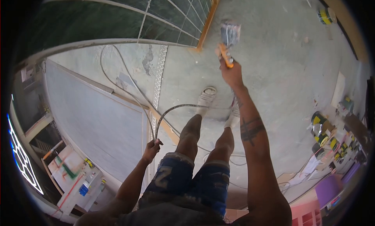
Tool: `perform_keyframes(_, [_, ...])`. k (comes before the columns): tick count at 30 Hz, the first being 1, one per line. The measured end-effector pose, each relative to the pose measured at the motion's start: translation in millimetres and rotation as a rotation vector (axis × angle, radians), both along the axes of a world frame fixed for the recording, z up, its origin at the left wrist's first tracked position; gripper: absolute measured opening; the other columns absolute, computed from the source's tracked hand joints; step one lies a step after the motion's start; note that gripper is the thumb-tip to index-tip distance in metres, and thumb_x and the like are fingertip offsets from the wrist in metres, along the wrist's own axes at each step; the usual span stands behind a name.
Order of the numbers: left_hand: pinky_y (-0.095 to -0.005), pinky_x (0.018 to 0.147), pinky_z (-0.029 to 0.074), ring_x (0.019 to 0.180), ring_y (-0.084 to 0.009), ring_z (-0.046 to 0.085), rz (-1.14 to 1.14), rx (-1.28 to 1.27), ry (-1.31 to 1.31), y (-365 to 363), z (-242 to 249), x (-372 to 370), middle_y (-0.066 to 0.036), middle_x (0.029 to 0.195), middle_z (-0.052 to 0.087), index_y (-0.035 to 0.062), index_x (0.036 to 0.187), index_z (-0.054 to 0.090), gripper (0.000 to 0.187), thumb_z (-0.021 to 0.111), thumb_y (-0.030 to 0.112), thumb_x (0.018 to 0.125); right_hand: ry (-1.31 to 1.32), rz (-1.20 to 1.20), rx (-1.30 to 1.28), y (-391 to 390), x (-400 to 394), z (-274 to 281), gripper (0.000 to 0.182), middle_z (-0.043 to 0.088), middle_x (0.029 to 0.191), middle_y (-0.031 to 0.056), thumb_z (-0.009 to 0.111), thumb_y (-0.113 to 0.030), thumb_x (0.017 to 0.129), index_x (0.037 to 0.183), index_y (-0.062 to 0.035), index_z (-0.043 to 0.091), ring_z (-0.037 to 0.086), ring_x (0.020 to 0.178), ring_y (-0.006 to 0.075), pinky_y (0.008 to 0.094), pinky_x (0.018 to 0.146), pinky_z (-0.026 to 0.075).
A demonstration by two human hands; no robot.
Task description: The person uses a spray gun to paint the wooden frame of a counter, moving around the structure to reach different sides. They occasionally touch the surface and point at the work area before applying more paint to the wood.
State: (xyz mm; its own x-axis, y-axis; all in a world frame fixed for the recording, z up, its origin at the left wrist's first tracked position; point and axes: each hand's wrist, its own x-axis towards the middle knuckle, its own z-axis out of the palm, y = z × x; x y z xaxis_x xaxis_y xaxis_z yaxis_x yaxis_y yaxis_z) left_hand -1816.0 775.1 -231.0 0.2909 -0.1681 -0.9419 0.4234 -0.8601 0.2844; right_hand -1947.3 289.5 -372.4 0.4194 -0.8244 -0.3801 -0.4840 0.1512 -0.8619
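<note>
My right hand [231,74] is stretched out ahead, gripping the orange handle of a tool [227,44] whose grey, plaster-smeared head points away from me over the concrete floor. My left hand [152,148] hangs low by my left thigh, closed around a grey hose or cable [167,111] that arcs up and over toward my feet. Below me I see my legs in blue denim shorts and white shoes [206,98].
A large grey panel [97,120] lies at the left with a metal strip [158,85] along its edge. A green tiled wall [117,15] stands ahead. Cans, tape rolls and clutter [328,136] crowd the right side. Loose cables trail on the floor.
</note>
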Motion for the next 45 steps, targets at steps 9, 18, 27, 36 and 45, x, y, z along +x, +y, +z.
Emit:
perform_keyframes(9, [-0.027, 0.055, 0.036, 0.06, -0.0078, 0.043, 0.044, 0.073, -0.069, 39, 29, -98, 0.003, 0.066, 0.047, 0.0037, 0.09, 0.066, 0.047, 0.052, 0.047, 0.105, -0.023, 0.074, -0.03, 20, -40, 16, 0.028, 0.069, 0.076, 0.0165, 0.063, -0.025, 0.098, 0.105, 0.0019, 0.067, 0.07, 0.068, 0.0296, 0.0375, 0.064, 0.053])
perform_keyframes(18, [-0.0277, 0.059, 0.041, 0.062, -0.0084, 0.047, 0.176, -0.122, -0.174, -78, 13, -158, 0.001, 0.067, 0.05, 0.0006, 0.101, 0.066, 0.049, 0.048, 0.046, 0.106, 0.039, 0.134, -0.411, -102, 3, 25, 0.03, 0.071, 0.081, 0.0199, 0.062, -0.024, 0.098, 0.111, 0.0029, 0.067, 0.071, 0.077, 0.032, 0.0385, 0.07, 0.053])
perform_keyframes(27, [-0.0276, 0.06, 0.039, 0.064, -0.0087, 0.045, 0.165, -0.197, -0.278, -115, -2, -167, 0.001, 0.067, 0.048, 0.001, 0.106, 0.065, 0.049, 0.043, 0.045, 0.108, -0.008, 0.188, -0.534, -125, 19, 74, 0.028, 0.067, 0.075, 0.0139, 0.061, -0.022, 0.1, 0.108, 0.0042, 0.066, 0.064, 0.067, 0.0184, 0.0337, 0.065, 0.051])
perform_keyframes(36, [-0.0301, 0.062, 0.041, 0.065, -0.0109, 0.046, 0.13, -0.242, -0.322, -106, 22, -174, -0.001, 0.067, 0.049, 0.0018, 0.105, 0.066, 0.048, 0.044, 0.044, 0.108, -0.148, 0.157, -0.693, -91, 9, 177, 0.022, 0.063, 0.072, 0.0069, 0.063, -0.014, 0.099, 0.113, 0.004, 0.064, 0.06, 0.063, 0.0118, 0.0281, 0.06, 0.048])
perform_keyframes(45, [-0.0276, 0.059, 0.038, 0.062, -0.0083, 0.043, 0.172, -0.386, -0.324, -105, 35, -167, 0.002, 0.065, 0.046, 0.003, 0.104, 0.064, 0.044, 0.045, 0.042, 0.108, -0.356, 0.049, -0.898, -78, 0, 287, 0.026, 0.063, 0.077, 0.0042, 0.063, -0.009, 0.099, 0.12, 0.0048, 0.061, 0.058, 0.067, 0.0091, 0.0243, 0.063, 0.048])
